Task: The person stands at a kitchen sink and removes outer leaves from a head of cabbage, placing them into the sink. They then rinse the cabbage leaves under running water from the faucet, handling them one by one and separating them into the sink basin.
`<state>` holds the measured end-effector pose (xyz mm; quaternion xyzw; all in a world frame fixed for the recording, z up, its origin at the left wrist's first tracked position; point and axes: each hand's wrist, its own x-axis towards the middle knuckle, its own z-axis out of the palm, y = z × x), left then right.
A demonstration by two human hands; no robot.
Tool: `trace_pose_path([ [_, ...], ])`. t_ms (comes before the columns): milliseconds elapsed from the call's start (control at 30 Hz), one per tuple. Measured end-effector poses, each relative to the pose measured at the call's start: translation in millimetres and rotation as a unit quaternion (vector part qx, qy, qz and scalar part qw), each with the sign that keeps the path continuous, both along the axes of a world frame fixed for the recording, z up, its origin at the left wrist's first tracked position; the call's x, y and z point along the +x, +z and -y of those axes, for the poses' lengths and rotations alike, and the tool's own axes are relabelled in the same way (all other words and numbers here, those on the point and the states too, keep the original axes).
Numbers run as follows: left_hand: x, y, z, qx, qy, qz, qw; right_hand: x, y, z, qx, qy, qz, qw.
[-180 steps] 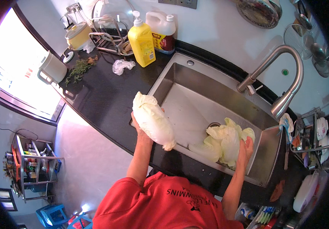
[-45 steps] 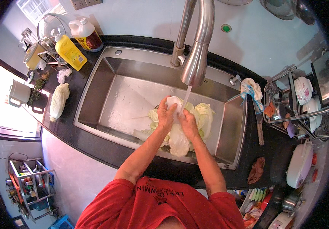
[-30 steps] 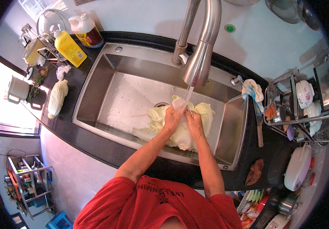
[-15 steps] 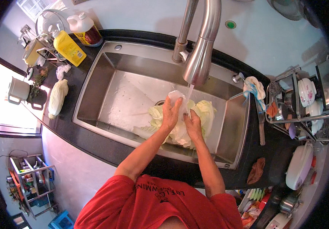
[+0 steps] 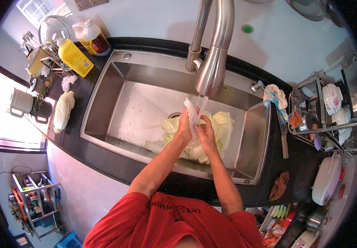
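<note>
In the sink, my left hand (image 5: pixel 184 126) grips a pale cabbage leaf (image 5: pixel 191 110), its white stem end pointing up toward the faucet. My right hand (image 5: pixel 206 134) is on the leaf's right side, fingers bent against it. Water runs from the metal faucet (image 5: pixel 210 78) onto the leaf and near my right fingers. Below both hands, several loose yellow-green cabbage leaves (image 5: pixel 223 124) lie on the floor of the steel sink (image 5: pixel 135 99), partly hidden by my hands and wrists. The drain (image 5: pixel 174 115) shows just left of my left hand.
On the left counter lie a whole napa cabbage (image 5: pixel 64 111), a yellow bottle (image 5: pixel 75 58), a large jug (image 5: pixel 92 39) and pots (image 5: pixel 21 103). At right stand a metal dish rack (image 5: pixel 325 128) with bowls, a knife (image 5: pixel 284 140), a cloth (image 5: pixel 275 96) and a brown rag (image 5: pixel 279 186).
The leaf in my left hand has turned, its broad face now seen more edge-on. My right hand has moved slightly left and closer to it. The view has shifted a little.
</note>
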<state>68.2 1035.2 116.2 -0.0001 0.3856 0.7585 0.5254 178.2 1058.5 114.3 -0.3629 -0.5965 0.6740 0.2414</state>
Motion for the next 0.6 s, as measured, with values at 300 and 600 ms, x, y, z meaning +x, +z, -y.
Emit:
trace_pose_path([
  [300,5.1,9.2,19.1,0.036,-0.018,-0.026,0.999,-11.5,-1.1,4.4,0.104,-0.085,0.029,0.990],
  [600,-3.8,14.9,12.3,-0.019,-0.043,-0.156,0.987,-4.9,-1.6,7.4,0.102,-0.054,-0.016,0.993],
])
